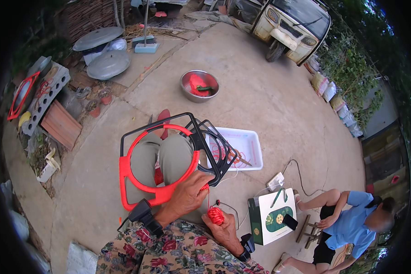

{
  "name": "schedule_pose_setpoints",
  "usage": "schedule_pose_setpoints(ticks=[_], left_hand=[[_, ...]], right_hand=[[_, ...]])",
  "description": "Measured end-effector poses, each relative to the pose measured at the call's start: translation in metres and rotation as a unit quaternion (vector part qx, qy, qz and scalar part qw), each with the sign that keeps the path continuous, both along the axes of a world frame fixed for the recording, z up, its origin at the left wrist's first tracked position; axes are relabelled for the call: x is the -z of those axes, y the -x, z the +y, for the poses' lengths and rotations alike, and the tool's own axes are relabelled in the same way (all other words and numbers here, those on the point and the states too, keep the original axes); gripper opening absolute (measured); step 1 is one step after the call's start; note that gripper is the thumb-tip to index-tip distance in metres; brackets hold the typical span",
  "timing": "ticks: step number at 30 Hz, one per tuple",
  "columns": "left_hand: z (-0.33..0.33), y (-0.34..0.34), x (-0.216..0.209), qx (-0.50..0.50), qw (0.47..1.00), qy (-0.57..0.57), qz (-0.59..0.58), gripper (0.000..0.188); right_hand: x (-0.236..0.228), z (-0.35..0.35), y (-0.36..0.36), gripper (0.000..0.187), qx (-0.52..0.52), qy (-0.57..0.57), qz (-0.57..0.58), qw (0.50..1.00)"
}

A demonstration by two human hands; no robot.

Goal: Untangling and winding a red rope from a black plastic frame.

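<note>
A black frame with a round opening (121,167) lies across my lap, and red cord is wrapped around much of its ring. My left hand (187,194) is closed on the lower right part of the frame, beside a small clump of red wrapping. Just to the right and nearer to me, my right hand (223,229) holds a bundle of red cord (216,216). A strand runs up from the bundle to the frame by my left fingers. More black frames (232,160) stand just past the right side of the wrapped one, partly over a white tray.
Red cord pieces and a tool lie in the white tray (259,150). Farther off is a metal basin (209,97) with red material inside. At right are a power strip (275,181), a gift bag (256,228) and a seated person (351,223). A three-wheeled vehicle (287,36) stands behind.
</note>
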State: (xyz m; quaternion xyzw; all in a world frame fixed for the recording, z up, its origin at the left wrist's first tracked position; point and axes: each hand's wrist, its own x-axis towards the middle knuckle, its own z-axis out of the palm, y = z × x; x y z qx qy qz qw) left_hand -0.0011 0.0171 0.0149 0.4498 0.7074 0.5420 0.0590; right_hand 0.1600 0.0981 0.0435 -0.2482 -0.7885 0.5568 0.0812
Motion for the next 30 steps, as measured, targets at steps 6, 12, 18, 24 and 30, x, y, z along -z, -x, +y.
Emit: schedule_pose_setpoints(ticks=[6, 12, 18, 24, 30], left_hand=[[0.005, 0.001, 0.010, 0.041, 0.998, -0.051, 0.016, 0.015], [0.018, 0.012, 0.014, 0.038, 0.948, -0.054, -0.312, 0.012], [0.028, 0.014, 0.020, 0.009, 0.928, -0.060, -0.368, 0.014], [0.034, 0.009, 0.015, -0.018, 0.979, -0.092, -0.182, 0.012], [0.033, 0.011, 0.019, -0.051, 0.997, 0.004, -0.063, 0.010]], right_hand=[[-0.008, 0.040, -0.006, 0.017, -0.044, -0.065, -0.001, 0.997], [-0.033, 0.071, 0.003, 0.036, 0.019, -0.254, -0.030, 0.966], [0.007, 0.072, 0.029, 0.028, -0.230, -0.211, 0.014, 0.950], [0.143, 0.107, 0.078, 0.039, -0.110, -0.044, 0.071, 0.990], [0.095, 0.091, 0.102, 0.055, -0.082, 0.069, 0.094, 0.990]])
